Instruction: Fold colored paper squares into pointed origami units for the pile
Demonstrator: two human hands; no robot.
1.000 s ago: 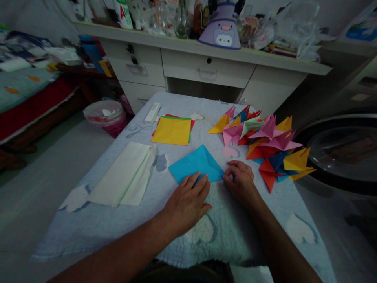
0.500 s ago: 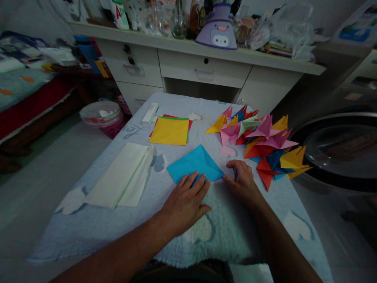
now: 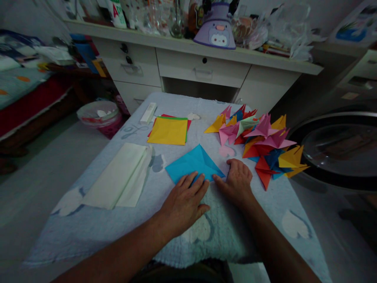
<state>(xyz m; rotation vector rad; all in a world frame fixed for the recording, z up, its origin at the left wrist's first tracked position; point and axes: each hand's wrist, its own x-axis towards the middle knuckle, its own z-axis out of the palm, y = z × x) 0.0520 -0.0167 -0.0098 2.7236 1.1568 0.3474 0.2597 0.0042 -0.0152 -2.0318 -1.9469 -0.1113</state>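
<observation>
The blue paper (image 3: 191,162) is lying folded on the cloth-covered surface (image 3: 112,232). The left hand (image 3: 184,202) is resting on its near edge, fingers slightly spread; the right hand (image 3: 237,181) is touching near its right corner, fingers curling together. Beyond, a yellow-topped paper stack (image 3: 167,131) is sitting left of clustering paper birds (image 3: 263,143).

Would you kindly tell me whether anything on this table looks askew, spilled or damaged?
Nothing looks spilled or damaged. Only the square sheets are stacked slightly askew, beyond the blue paper under the left hand: red and green edges stick out from under the yellow top one.
</observation>
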